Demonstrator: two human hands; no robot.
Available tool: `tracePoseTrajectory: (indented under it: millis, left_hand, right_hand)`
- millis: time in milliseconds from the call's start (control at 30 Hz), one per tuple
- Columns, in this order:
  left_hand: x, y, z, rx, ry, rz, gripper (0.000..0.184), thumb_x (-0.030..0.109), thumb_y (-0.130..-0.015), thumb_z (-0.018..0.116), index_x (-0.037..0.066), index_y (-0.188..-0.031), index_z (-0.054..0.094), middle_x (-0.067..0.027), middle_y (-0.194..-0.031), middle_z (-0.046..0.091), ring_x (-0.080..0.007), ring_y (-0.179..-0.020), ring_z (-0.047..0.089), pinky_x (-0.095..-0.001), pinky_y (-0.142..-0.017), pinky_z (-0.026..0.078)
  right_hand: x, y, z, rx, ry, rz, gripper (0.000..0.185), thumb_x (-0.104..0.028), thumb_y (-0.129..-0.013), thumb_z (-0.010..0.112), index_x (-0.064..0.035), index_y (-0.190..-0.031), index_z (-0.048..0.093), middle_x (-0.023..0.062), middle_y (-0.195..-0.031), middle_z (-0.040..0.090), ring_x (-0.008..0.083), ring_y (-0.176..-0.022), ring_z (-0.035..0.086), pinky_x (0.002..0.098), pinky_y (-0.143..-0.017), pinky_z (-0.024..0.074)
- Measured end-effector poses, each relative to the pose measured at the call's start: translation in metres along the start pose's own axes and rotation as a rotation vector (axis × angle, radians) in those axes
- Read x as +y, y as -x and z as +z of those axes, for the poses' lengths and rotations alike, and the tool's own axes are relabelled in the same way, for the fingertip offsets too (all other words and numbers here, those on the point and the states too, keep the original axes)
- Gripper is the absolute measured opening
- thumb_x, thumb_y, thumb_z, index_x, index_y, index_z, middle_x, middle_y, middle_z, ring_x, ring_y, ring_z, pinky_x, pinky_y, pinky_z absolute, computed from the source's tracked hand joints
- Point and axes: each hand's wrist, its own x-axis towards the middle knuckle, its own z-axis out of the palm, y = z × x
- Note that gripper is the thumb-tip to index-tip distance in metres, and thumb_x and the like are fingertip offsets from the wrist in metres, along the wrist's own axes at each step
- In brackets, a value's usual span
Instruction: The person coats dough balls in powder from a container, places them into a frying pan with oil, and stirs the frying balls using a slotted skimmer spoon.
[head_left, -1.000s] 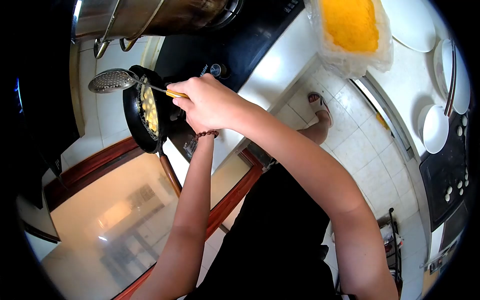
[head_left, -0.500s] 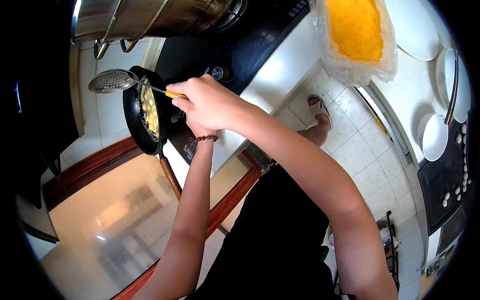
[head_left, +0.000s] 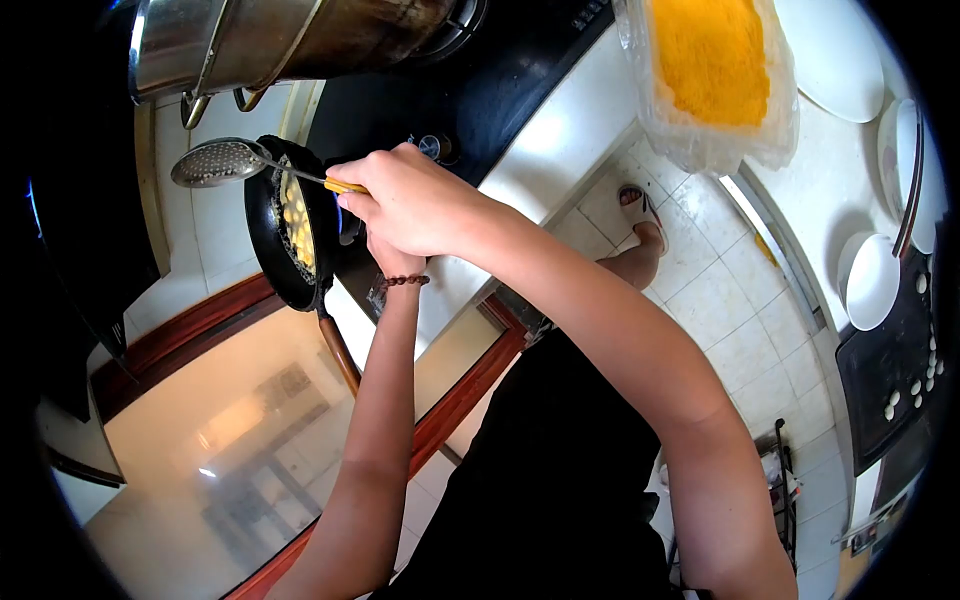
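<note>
In the head view, the right hand (head_left: 408,203) is closed around the yellow handle of a skimmer (head_left: 212,163), its bowl reaching past the rim of a pan (head_left: 262,232) of yellow pieces (head_left: 297,225) near one end of the black cooktop (head_left: 490,110). The left hand (head_left: 388,256) is mostly hidden behind the right, its grip impossible to tell; a bag of orange crumbs (head_left: 712,65) lies at the edge of the white counter (head_left: 812,170).

My right hand (head_left: 420,205) covers most of my left hand (head_left: 386,260), so I can't tell what the left grips. The end of the skimmer (head_left: 215,163) disappears inside my right fist. The tip of the pan (head_left: 265,240)'s handle is lost behind my left forearm (head_left: 378,400). The top edge cuts off the pot (head_left: 290,40) and the bag (head_left: 690,140). The white bits (head_left: 890,410) are too small to identify.
</note>
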Motion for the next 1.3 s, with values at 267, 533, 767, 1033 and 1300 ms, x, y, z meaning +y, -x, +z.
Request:
tracePoseTrajectory:
  millis: [267,533,767,1033,1300]
  left_hand:
    - [-0.002,-0.001,0.004,0.004,-0.025,-0.104,0.045,0.033,-0.095,0.067,0.002,-0.127,0.063,-0.0233,-0.112,0.073,-0.0404,-0.107,0.069,-0.0477,-0.088,0.053]
    - [-0.003,-0.001,0.005,-0.018,-0.026,-0.218,0.046,0.035,-0.095,0.067,0.002,-0.127,0.063,-0.0237,-0.111,0.073,-0.0407,-0.106,0.069,-0.0479,-0.088,0.053]
    - [-0.005,-0.001,0.004,-0.011,-0.043,-0.164,0.045,0.037,-0.095,0.066,0.003,-0.125,0.064,-0.0242,-0.109,0.073,-0.0414,-0.105,0.07,-0.049,-0.087,0.053]
    - [-0.009,-0.001,0.008,-0.019,-0.084,-0.223,0.044,0.036,-0.093,0.068,0.003,-0.123,0.064,-0.0236,-0.108,0.073,-0.0421,-0.104,0.069,-0.0503,-0.086,0.053]
    - [-0.012,0.003,0.01,0.01,-0.011,-0.191,0.044,0.033,-0.094,0.068,0.003,-0.125,0.065,-0.0231,-0.114,0.072,-0.041,-0.107,0.069,-0.0488,-0.089,0.053]
  right_hand:
    - [-0.005,-0.001,-0.002,-0.017,0.018,0.03,0.035,-0.016,-0.1,0.063,-0.0001,-0.131,0.067,0.0295,-0.11,0.071,0.0445,-0.102,0.07,0.0448,-0.093,0.0554]
    - [-0.006,-0.005,-0.006,-0.04,0.038,0.032,0.035,-0.016,-0.1,0.062,-0.0014,-0.131,0.068,0.0293,-0.11,0.071,0.0437,-0.102,0.071,0.0444,-0.093,0.056]
    - [-0.006,-0.007,-0.005,-0.039,0.033,0.043,0.035,-0.016,-0.1,0.062,-0.0021,-0.131,0.068,0.0301,-0.11,0.071,0.0448,-0.102,0.07,0.0443,-0.094,0.0558]
    - [-0.003,-0.01,0.0,-0.038,0.02,0.031,0.034,-0.015,-0.1,0.062,-0.0006,-0.13,0.068,0.0307,-0.109,0.071,0.0456,-0.102,0.07,0.0446,-0.093,0.0557]
    - [-0.005,-0.012,0.006,-0.062,0.036,0.007,0.034,-0.013,-0.098,0.063,0.0012,-0.129,0.067,0.0309,-0.109,0.07,0.0443,-0.101,0.07,0.0432,-0.09,0.0562]
